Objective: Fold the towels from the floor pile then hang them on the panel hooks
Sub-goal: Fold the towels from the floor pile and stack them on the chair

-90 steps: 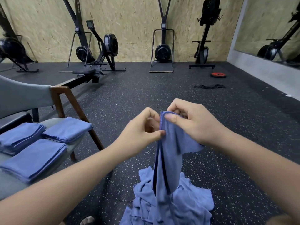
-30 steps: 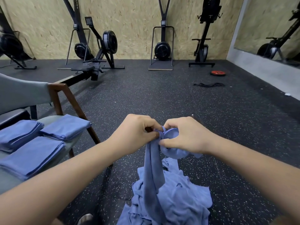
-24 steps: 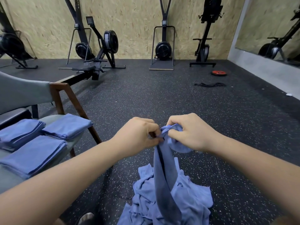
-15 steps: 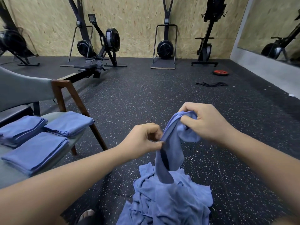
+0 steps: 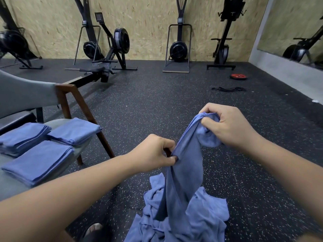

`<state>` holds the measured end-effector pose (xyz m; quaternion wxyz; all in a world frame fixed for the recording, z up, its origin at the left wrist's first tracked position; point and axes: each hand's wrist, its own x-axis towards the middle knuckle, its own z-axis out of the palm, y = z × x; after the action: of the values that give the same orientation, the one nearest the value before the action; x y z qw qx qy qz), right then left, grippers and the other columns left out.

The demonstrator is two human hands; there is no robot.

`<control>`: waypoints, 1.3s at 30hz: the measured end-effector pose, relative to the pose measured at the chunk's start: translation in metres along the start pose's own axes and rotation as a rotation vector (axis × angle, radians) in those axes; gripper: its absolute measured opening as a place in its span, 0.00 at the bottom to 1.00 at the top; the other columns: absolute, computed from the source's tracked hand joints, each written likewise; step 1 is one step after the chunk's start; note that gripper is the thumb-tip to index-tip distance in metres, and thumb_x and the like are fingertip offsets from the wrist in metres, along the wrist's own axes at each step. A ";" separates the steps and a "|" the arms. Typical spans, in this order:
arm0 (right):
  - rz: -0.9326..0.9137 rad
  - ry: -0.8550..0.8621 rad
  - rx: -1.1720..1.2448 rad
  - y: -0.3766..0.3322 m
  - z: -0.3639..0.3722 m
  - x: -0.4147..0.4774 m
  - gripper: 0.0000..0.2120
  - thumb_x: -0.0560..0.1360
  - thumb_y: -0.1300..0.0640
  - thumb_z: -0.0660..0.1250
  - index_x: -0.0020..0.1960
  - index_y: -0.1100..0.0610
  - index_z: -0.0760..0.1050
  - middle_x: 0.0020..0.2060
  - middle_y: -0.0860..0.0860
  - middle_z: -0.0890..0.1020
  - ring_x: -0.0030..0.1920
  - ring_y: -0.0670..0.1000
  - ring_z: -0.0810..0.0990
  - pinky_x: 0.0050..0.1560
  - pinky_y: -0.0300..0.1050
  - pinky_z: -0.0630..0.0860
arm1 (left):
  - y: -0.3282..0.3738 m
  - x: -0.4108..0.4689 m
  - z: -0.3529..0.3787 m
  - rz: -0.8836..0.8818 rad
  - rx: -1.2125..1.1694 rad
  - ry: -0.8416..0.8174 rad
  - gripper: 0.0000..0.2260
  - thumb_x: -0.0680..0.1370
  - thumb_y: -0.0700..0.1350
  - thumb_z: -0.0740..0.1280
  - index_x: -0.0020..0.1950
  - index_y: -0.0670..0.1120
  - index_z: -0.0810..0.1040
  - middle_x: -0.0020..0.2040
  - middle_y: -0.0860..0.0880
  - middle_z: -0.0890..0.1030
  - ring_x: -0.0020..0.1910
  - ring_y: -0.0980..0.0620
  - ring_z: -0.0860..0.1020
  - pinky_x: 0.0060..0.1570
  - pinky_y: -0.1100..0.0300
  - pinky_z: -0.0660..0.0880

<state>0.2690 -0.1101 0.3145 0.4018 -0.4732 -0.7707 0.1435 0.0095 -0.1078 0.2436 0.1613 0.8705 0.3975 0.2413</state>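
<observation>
Now the towel [image 5: 185, 165] hangs between two pinches, its tail on the pile [image 5: 201, 222] below. The right hand [image 5: 229, 126] has pulled its bunched corner up, away from the left hand [image 5: 153, 152] pinching the edge, likely spreading it for folding. Left of both, folded towels [image 5: 38, 163] lie on a chair [image 5: 66, 98].

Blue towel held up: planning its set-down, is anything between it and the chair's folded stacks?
Nothing visible: left hand and right hand grip the blue cloth towel; only speckled black floor lies between it and the folded blue stacks on the grey chair.
</observation>
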 end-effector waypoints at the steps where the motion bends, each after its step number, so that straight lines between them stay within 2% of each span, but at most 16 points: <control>1: 0.005 0.006 -0.005 0.001 -0.001 0.000 0.07 0.71 0.54 0.65 0.43 0.51 0.82 0.36 0.49 0.83 0.40 0.52 0.80 0.44 0.49 0.76 | -0.002 0.000 -0.001 0.016 0.018 0.005 0.09 0.75 0.45 0.78 0.39 0.46 0.80 0.33 0.56 0.78 0.32 0.63 0.74 0.36 0.72 0.63; 3: 0.019 0.029 -0.013 0.003 -0.002 0.001 0.07 0.71 0.53 0.65 0.43 0.51 0.82 0.36 0.48 0.83 0.39 0.50 0.79 0.43 0.47 0.75 | -0.008 0.001 -0.001 0.067 0.071 0.015 0.10 0.76 0.47 0.77 0.39 0.47 0.80 0.34 0.56 0.76 0.34 0.63 0.74 0.37 0.72 0.63; 6: 0.040 0.079 -0.010 0.007 -0.006 0.003 0.05 0.74 0.56 0.67 0.43 0.51 0.82 0.35 0.48 0.83 0.36 0.48 0.78 0.39 0.44 0.73 | -0.022 0.002 0.003 0.117 0.120 0.002 0.09 0.77 0.48 0.77 0.39 0.49 0.80 0.39 0.55 0.76 0.35 0.57 0.73 0.39 0.62 0.68; 8: 0.057 0.109 -0.023 0.012 -0.010 0.004 0.07 0.76 0.61 0.68 0.43 0.51 0.82 0.35 0.49 0.83 0.37 0.50 0.79 0.39 0.44 0.73 | -0.034 0.002 0.005 0.092 0.125 -0.001 0.09 0.76 0.49 0.77 0.39 0.50 0.80 0.40 0.54 0.77 0.37 0.55 0.74 0.41 0.59 0.71; 11: 0.101 0.126 -0.044 0.019 -0.013 0.004 0.08 0.76 0.60 0.68 0.43 0.50 0.82 0.34 0.49 0.83 0.36 0.52 0.80 0.36 0.47 0.75 | -0.049 0.003 0.002 0.013 0.119 0.035 0.08 0.74 0.46 0.76 0.38 0.50 0.79 0.41 0.54 0.78 0.38 0.54 0.77 0.42 0.57 0.75; 16: 0.183 0.182 -0.107 0.038 -0.017 0.007 0.07 0.77 0.58 0.68 0.43 0.50 0.82 0.36 0.47 0.84 0.39 0.45 0.79 0.41 0.42 0.73 | -0.075 -0.002 -0.011 -0.145 0.185 0.037 0.09 0.73 0.46 0.78 0.37 0.54 0.80 0.38 0.56 0.77 0.36 0.58 0.76 0.40 0.62 0.70; 19: 0.239 0.178 -0.129 0.048 -0.017 0.006 0.06 0.76 0.58 0.68 0.42 0.51 0.82 0.36 0.48 0.84 0.41 0.50 0.81 0.43 0.45 0.74 | -0.087 -0.008 -0.020 -0.245 0.210 0.036 0.09 0.74 0.48 0.74 0.36 0.48 0.79 0.36 0.53 0.78 0.36 0.55 0.76 0.39 0.58 0.68; 22: 0.258 0.130 -0.149 0.051 -0.005 0.003 0.06 0.76 0.58 0.68 0.41 0.52 0.81 0.35 0.49 0.83 0.41 0.52 0.81 0.45 0.48 0.75 | -0.089 -0.011 -0.025 -0.294 0.227 0.060 0.15 0.73 0.52 0.65 0.32 0.45 0.68 0.33 0.50 0.73 0.33 0.51 0.71 0.37 0.54 0.61; 24: 0.257 0.118 -0.153 0.050 0.001 0.002 0.07 0.76 0.59 0.68 0.41 0.52 0.81 0.34 0.49 0.83 0.41 0.53 0.81 0.45 0.49 0.75 | -0.088 -0.012 -0.025 -0.328 0.215 0.082 0.16 0.73 0.53 0.61 0.31 0.45 0.64 0.32 0.49 0.72 0.33 0.51 0.71 0.36 0.51 0.62; 26: 0.260 0.123 -0.149 0.048 0.003 0.001 0.07 0.77 0.59 0.68 0.41 0.52 0.81 0.34 0.49 0.83 0.41 0.51 0.81 0.43 0.45 0.75 | -0.089 -0.013 -0.022 -0.346 0.210 0.119 0.18 0.72 0.57 0.60 0.31 0.45 0.64 0.31 0.48 0.72 0.33 0.48 0.71 0.36 0.51 0.66; 28: 0.269 0.130 -0.154 0.048 0.001 0.001 0.06 0.77 0.59 0.68 0.42 0.52 0.80 0.34 0.47 0.83 0.40 0.47 0.81 0.39 0.37 0.71 | -0.091 -0.013 -0.020 -0.317 0.249 0.160 0.20 0.73 0.59 0.60 0.31 0.45 0.64 0.29 0.48 0.70 0.31 0.48 0.69 0.35 0.52 0.65; 29: 0.271 0.130 -0.157 0.047 0.001 0.001 0.06 0.77 0.59 0.68 0.42 0.52 0.80 0.34 0.47 0.83 0.40 0.46 0.81 0.39 0.36 0.70 | -0.093 -0.012 -0.020 -0.295 0.276 0.173 0.22 0.75 0.60 0.60 0.31 0.44 0.65 0.28 0.48 0.69 0.31 0.48 0.69 0.34 0.52 0.64; 32: 0.273 0.126 -0.165 0.047 0.002 0.001 0.06 0.77 0.58 0.68 0.41 0.52 0.80 0.33 0.47 0.83 0.39 0.45 0.80 0.38 0.38 0.70 | -0.100 -0.012 -0.021 -0.240 0.390 0.169 0.24 0.77 0.61 0.59 0.31 0.43 0.69 0.29 0.49 0.70 0.31 0.47 0.72 0.33 0.52 0.69; 34: 0.275 0.117 -0.164 0.048 0.003 0.000 0.06 0.76 0.58 0.68 0.41 0.52 0.80 0.32 0.48 0.82 0.37 0.46 0.79 0.38 0.40 0.71 | -0.102 -0.012 -0.021 -0.229 0.448 0.164 0.21 0.75 0.58 0.59 0.31 0.43 0.70 0.30 0.49 0.71 0.31 0.45 0.73 0.34 0.50 0.72; 37: 0.283 0.092 -0.156 0.047 0.004 0.000 0.07 0.76 0.58 0.67 0.40 0.51 0.80 0.32 0.48 0.82 0.37 0.49 0.80 0.39 0.46 0.74 | -0.097 -0.013 -0.022 -0.275 0.407 0.179 0.17 0.73 0.55 0.59 0.31 0.45 0.67 0.31 0.50 0.71 0.32 0.46 0.72 0.34 0.50 0.72; 39: 0.288 0.070 -0.159 0.047 0.005 -0.001 0.06 0.76 0.57 0.67 0.40 0.51 0.80 0.33 0.49 0.83 0.38 0.51 0.82 0.39 0.47 0.76 | -0.092 -0.013 -0.022 -0.345 0.290 0.229 0.13 0.72 0.53 0.61 0.32 0.47 0.71 0.33 0.52 0.74 0.35 0.49 0.75 0.37 0.52 0.73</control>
<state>0.2944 -0.0866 0.2827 0.3649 -0.6137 -0.6894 0.1219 -0.0666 -0.0582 0.2146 0.0274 0.7708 0.5862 0.2478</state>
